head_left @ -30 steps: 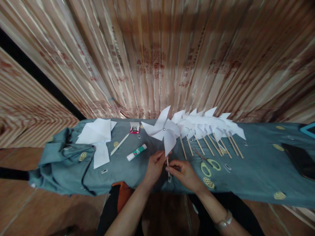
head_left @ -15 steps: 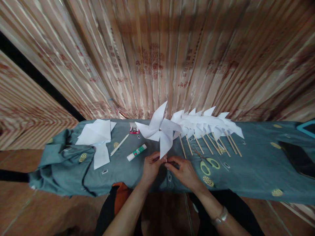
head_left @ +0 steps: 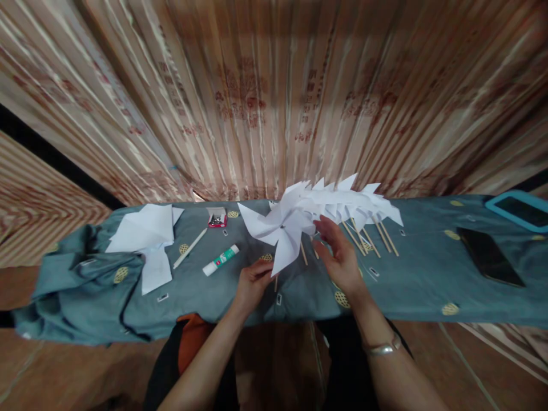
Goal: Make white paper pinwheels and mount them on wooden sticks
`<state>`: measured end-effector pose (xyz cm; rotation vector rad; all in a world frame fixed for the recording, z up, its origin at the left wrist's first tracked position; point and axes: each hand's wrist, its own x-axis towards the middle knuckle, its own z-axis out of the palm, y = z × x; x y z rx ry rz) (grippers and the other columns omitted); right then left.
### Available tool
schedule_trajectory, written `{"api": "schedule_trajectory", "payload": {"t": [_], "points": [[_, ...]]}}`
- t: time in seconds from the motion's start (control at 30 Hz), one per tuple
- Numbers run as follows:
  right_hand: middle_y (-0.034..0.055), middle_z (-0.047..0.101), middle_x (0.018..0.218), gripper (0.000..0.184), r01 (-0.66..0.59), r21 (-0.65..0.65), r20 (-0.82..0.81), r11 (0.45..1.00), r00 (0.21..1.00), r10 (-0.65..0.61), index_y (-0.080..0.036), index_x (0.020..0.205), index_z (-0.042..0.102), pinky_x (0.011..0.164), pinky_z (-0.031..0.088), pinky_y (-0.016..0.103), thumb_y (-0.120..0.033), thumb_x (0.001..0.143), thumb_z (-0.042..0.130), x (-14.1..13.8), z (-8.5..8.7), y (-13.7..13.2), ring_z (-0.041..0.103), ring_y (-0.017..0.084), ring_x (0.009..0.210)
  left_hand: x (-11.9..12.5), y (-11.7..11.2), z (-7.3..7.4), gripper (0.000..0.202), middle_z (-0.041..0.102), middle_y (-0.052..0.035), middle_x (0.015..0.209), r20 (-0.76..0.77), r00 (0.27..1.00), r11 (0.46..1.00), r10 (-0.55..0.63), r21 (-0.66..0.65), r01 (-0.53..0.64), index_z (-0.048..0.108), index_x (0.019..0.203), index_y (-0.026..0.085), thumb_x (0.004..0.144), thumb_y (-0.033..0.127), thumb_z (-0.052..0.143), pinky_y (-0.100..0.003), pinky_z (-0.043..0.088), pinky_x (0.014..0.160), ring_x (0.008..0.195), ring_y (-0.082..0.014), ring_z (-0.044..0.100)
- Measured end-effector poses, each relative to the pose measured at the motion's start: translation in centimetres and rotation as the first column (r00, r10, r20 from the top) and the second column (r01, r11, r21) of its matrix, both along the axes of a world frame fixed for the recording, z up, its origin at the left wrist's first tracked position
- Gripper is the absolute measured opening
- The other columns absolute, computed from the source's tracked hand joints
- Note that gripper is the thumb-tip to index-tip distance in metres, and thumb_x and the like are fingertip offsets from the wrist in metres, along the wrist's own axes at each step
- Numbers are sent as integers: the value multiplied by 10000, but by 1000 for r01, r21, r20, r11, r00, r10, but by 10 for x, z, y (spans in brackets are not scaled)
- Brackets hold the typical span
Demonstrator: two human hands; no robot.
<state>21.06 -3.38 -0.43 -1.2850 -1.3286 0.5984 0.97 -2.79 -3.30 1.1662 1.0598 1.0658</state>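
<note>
A white paper pinwheel [head_left: 287, 238] stands up above the cloth, a small pin at its centre. My left hand [head_left: 253, 285] is closed around its thin wooden stick, just under the blades, and the stick's lower end shows below the fingers. My right hand [head_left: 341, 260] is raised at the pinwheel's right side, fingers apart, thumb and fingertips close to a blade; whether they touch it I cannot tell. Behind, a row of finished white pinwheels [head_left: 351, 202] lies overlapping, their wooden sticks [head_left: 387, 237] pointing toward me. The scissors are mostly hidden behind my right hand.
On the grey-green cloth [head_left: 419, 285] lie a glue stick [head_left: 220, 260], a white pen-like stick [head_left: 190, 249], an opened small red box of metal pins [head_left: 217, 218] and white paper sheets [head_left: 148, 225]. A black phone [head_left: 489, 257] and a blue-framed device [head_left: 522, 210] lie right. A striped curtain [head_left: 265, 103] hangs behind.
My right hand has left the stick and moved up and right beside the blades, its fingers opening. The pinwheel's blades have turned and shifted slightly lower. The view has swung a little right.
</note>
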Motion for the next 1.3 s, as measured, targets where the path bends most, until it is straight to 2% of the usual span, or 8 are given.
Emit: {"api": "schedule_trajectory", "payload": {"t": [0.2, 0.33, 0.47, 0.6, 0.8, 1.03, 1.2, 1.3], "points": [[90, 706, 991, 456, 26, -145, -131, 989, 990, -46, -190, 1185, 579, 785, 542, 365, -374, 775, 654, -1, 1, 2, 670, 208, 870, 4, 3, 0, 135, 704, -54, 753, -50, 999, 999, 3, 35, -1, 768, 672, 195, 614, 316, 761, -311, 466, 735, 771, -214, 622], [38, 691, 784, 438, 10, -181, -204, 983, 978, -48, -172, 1093, 624, 634, 506, 311, -399, 724, 686, -1, 2, 1, 626, 169, 682, 5, 4, -6, 131, 739, -48, 812, -78, 997, 999, 18, 47, -15, 779, 735, 204, 644, 293, 746, -323, 496, 767, 807, -224, 652], [4, 678, 704, 431, -58, -203, -358, 977, 934, -19, -191, 1014, 646, 591, 473, 289, -403, 651, 741, -6, 4, -1, 593, 149, 620, 5, 7, -12, 157, 755, -60, 832, -83, 994, 996, 71, 56, -66, 781, 768, 203, 637, 281, 747, -339, 520, 790, 806, -222, 673], [-35, 644, 607, 393, -149, -216, -474, 965, 880, 30, -217, 929, 673, 543, 442, 262, -404, 605, 793, -14, 7, -4, 556, 127, 548, 4, 10, -16, 147, 741, -54, 810, -92, 994, 991, 63, 123, -52, 775, 761, 201, 643, 282, 740, -313, 532, 735, 775, -202, 669], [-31, 656, 591, 287, -221, -234, -540, 947, 840, 63, -219, 738, 682, 541, 452, 250, -429, 593, 816, -28, 7, -7, 574, 124, 535, 4, 10, -16, 135, 737, -47, 809, -90, 994, 989, 63, 138, -50, 776, 775, 204, 665, 266, 728, -288, 527, 695, 759, -186, 665], [3, 720, 690, 276, -379, -245, -562, 892, 806, 188, -208, 755, 700, 562, 469, 239, -450, 652, 782, -44, 2, -9, 652, 138, 604, 4, 8, -11, 112, 738, -46, 809, -100, 995, 988, 16, 153, 0, 775, 762, 202, 690, 256, 708, -279, 515, 729, 773, -181, 656], [-8, 691, 627, 263, -370, -242, -546, 897, 816, 189, -205, 708, 698, 566, 462, 238, -451, 662, 778, -40, 4, -10, 627, 129, 580, 3, 9, -13, 126, 734, -45, 804, -73, 997, 991, 37, 129, -27, 775, 774, 200, 671, 257, 727, -280, 514, 717, 758, -177, 652], [-3, 684, 661, 260, -363, -233, -536, 902, 822, 193, -206, 716, 710, 601, 461, 246, -457, 680, 768, -31, 6, -11, 613, 132, 629, 4, 8, -15, 132, 732, -41, 799, -48, 998, 993, 33, 118, -27, 779, 772, 213, 656, 261, 739, -277, 509, 698, 751, -175, 646]]}}
